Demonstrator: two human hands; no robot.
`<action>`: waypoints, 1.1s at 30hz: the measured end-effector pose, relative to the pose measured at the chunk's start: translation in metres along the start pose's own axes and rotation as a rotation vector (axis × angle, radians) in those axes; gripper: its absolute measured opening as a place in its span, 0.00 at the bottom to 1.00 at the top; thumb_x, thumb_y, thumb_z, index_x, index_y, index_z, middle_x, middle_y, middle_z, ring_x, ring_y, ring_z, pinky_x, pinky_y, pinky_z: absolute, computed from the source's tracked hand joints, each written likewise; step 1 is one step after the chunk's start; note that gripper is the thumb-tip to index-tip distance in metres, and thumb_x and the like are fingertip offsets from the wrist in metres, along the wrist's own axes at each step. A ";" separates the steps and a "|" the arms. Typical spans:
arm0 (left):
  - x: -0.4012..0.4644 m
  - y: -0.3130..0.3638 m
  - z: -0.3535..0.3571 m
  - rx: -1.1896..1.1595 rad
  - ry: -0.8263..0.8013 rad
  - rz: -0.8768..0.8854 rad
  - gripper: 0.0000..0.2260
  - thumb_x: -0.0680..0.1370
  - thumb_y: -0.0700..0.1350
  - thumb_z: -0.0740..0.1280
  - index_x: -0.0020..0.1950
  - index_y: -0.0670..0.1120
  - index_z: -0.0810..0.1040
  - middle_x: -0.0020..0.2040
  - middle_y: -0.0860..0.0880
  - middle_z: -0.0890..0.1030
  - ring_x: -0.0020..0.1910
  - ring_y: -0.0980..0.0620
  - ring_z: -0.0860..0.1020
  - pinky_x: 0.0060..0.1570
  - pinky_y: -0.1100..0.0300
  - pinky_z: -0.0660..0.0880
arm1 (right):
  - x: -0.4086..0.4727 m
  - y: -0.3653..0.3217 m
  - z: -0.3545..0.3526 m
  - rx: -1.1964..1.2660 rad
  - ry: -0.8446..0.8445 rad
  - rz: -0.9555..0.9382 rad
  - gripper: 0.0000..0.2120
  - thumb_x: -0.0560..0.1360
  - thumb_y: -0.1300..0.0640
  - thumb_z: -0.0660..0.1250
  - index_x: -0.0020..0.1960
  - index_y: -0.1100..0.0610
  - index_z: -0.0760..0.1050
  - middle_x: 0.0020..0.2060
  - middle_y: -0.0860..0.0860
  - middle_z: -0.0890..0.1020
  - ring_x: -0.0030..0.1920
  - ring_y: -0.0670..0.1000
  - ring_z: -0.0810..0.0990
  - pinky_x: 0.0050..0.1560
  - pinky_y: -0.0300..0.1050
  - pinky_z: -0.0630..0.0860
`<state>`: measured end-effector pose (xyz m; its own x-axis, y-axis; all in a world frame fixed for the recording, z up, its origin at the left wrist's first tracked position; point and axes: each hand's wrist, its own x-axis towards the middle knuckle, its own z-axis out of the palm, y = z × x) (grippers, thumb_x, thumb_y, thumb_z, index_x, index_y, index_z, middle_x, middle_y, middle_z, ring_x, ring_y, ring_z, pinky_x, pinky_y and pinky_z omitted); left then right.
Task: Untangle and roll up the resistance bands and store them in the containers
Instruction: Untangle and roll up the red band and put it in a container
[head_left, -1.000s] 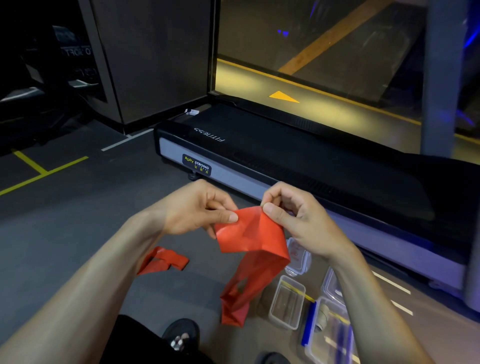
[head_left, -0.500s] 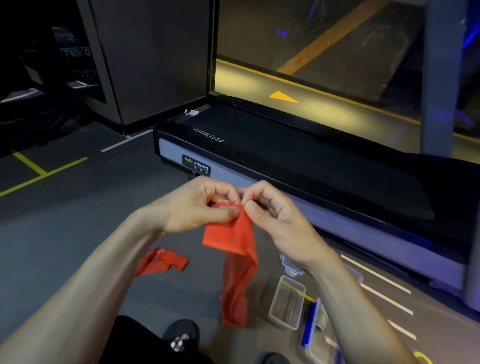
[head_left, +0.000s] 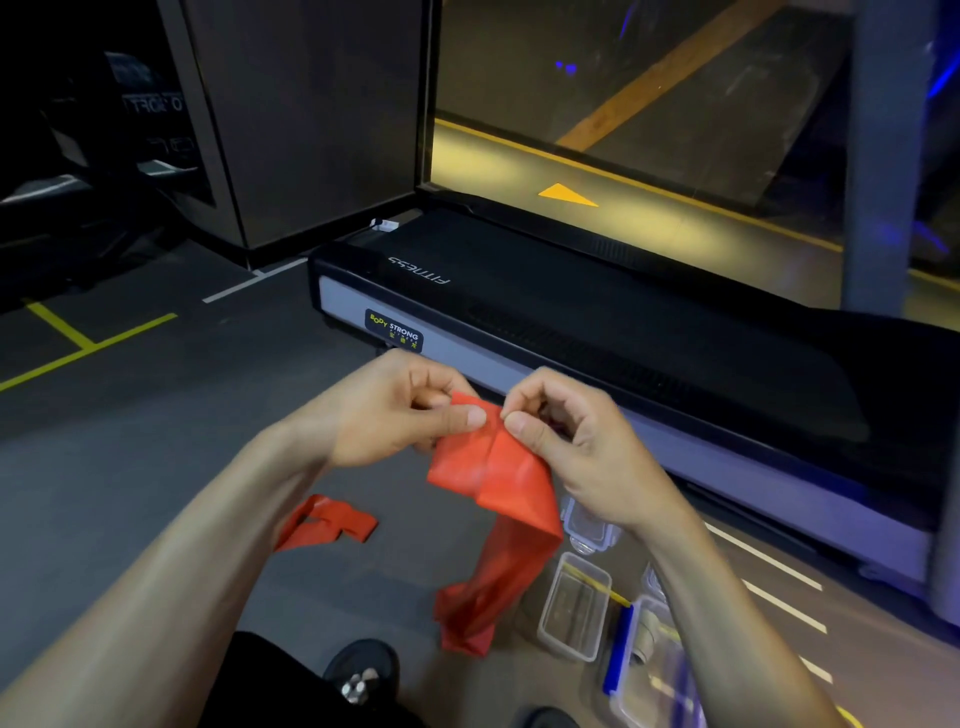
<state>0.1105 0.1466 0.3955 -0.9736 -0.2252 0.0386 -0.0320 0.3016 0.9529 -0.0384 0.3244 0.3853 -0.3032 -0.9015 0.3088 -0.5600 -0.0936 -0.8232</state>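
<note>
So compared to half a second ago the hands have spread the top of the flat red rubber resistance band (head_left: 493, 473) back out, a crease running down its middle, so I'd guess the roll is only getting started. Left hand (head_left: 395, 415) and right hand (head_left: 566, 441) both pinch its top edge, thumbs nearly touching. Its tail hangs beside the clear plastic containers (head_left: 574, 608) on the floor.

Both hands meet mid-frame, left hand (head_left: 395, 415) and right hand (head_left: 576, 441) each pinching the top of a band (head_left: 493, 478) that hangs to the floor. Second band (head_left: 327, 525) on floor to the left. Containers (head_left: 574, 608) right of hanging band. Treadmill (head_left: 597, 332) behind.
</note>
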 end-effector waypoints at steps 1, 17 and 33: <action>-0.001 0.000 0.000 -0.007 -0.011 -0.004 0.08 0.77 0.46 0.70 0.49 0.42 0.83 0.39 0.41 0.85 0.38 0.52 0.81 0.41 0.60 0.79 | 0.000 0.000 -0.002 0.000 0.015 -0.005 0.03 0.80 0.60 0.69 0.49 0.54 0.78 0.42 0.53 0.81 0.42 0.47 0.77 0.46 0.46 0.74; 0.004 0.000 0.009 -0.129 0.161 0.038 0.11 0.72 0.40 0.75 0.51 0.37 0.83 0.42 0.35 0.85 0.38 0.45 0.82 0.39 0.57 0.80 | -0.002 -0.008 -0.005 -0.045 0.037 -0.037 0.03 0.81 0.60 0.69 0.49 0.54 0.79 0.42 0.51 0.82 0.43 0.52 0.79 0.47 0.51 0.76; 0.003 0.000 0.006 -0.113 0.090 0.015 0.10 0.76 0.43 0.72 0.49 0.36 0.81 0.35 0.41 0.83 0.34 0.52 0.78 0.36 0.61 0.77 | -0.002 -0.007 -0.009 -0.046 0.033 -0.026 0.03 0.80 0.61 0.69 0.49 0.54 0.78 0.42 0.47 0.81 0.42 0.43 0.77 0.47 0.40 0.74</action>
<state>0.1062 0.1514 0.3937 -0.9494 -0.3049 0.0752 0.0131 0.2009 0.9795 -0.0407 0.3312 0.3951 -0.3129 -0.8846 0.3457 -0.6026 -0.0964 -0.7922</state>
